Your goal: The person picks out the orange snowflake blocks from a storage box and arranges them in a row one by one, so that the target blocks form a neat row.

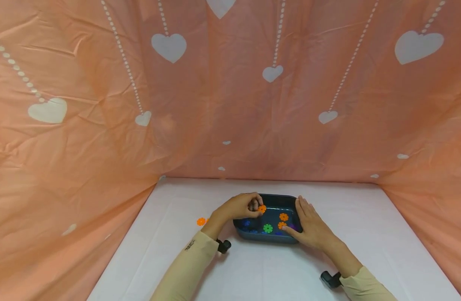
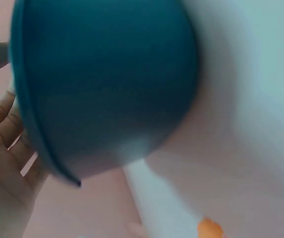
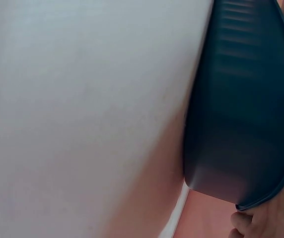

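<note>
My left hand (image 1: 242, 206) is over the left side of a dark blue-green tray (image 1: 266, 238), its thumb and fingers pinching an orange flower-shaped piece (image 1: 262, 208). At the tray's right side rests my right hand (image 1: 312, 228), fingers straight along the rim. Its thumb reaches inside, the tip right at another orange flower piece (image 1: 282, 225). Inside lie one more orange flower (image 1: 283, 217), a green flower piece (image 1: 267, 228) and some blue and purple ones. The left wrist view shows the tray's outer wall (image 2: 107, 74) with my fingers beyond the rim; the held piece is hidden there.
Left of the tray, an orange flower piece (image 1: 201, 221) lies on the white table (image 1: 275, 271), with another partly hidden behind my left forearm. A peach curtain (image 1: 230, 104) with white hearts hangs along the table's back and sides.
</note>
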A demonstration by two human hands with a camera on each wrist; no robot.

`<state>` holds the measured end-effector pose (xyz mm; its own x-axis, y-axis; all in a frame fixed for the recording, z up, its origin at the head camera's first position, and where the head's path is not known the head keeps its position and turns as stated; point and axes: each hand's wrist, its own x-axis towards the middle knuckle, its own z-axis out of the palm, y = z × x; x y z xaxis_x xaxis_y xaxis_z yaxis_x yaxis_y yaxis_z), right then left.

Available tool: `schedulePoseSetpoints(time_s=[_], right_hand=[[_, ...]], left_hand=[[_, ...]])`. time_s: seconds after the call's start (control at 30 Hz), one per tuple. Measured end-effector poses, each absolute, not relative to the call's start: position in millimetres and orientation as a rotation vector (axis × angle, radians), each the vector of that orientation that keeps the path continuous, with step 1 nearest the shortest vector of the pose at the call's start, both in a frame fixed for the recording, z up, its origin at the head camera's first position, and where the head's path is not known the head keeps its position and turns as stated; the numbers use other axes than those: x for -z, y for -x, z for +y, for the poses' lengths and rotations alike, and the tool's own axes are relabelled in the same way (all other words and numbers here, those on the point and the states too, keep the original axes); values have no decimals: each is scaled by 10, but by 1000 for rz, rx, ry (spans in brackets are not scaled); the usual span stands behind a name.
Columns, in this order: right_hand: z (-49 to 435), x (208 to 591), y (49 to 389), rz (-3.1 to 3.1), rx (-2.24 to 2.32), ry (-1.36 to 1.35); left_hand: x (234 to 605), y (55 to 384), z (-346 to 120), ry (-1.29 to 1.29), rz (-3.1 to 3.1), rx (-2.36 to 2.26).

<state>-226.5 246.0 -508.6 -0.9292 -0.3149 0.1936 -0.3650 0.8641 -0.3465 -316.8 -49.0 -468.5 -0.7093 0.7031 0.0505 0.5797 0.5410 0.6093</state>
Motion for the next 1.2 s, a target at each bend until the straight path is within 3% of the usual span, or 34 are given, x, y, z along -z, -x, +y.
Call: schedulePoseSetpoints(time_s=[0.67,1.2], right_hand=[[2455,5081,2258,-2905,-588,-523],[2441,5083,2261,-2915,-596,-530]], left_hand=[[4543,3086,-1194,-968,2704,-950],[4642,3066,-1816,-860,2788,-875]])
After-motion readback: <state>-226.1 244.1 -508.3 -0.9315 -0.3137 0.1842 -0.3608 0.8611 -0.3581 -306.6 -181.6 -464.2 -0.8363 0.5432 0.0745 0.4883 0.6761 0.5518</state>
